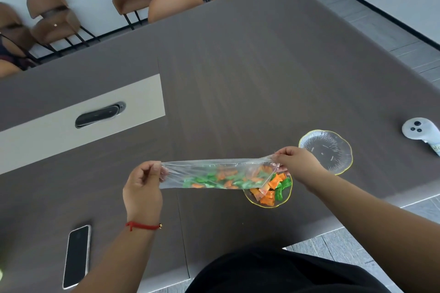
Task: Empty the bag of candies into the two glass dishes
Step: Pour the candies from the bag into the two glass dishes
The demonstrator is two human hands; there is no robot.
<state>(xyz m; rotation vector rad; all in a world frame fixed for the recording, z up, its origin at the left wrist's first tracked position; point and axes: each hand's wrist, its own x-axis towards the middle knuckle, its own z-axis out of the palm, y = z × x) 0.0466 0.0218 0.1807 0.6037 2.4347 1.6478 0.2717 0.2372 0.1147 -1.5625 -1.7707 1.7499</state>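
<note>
A clear plastic bag (209, 175) of orange and green wrapped candies is stretched level above the table. My left hand (142, 188) pinches its closed left end, and my right hand (297, 162) pinches the open right end. The bag's mouth hangs over the near glass dish (266, 204), which has a gold rim and holds a pile of orange and green candies (273, 189). A second gold-rimmed glass dish (333, 150) stands just behind my right hand and has no candy in it.
A dark phone (76, 256) lies face up at the near left. A white controller (420, 132) rests at the right table edge. A cable hatch (100, 114) is set into the table's pale strip. Brown chairs (176, 5) line the far side.
</note>
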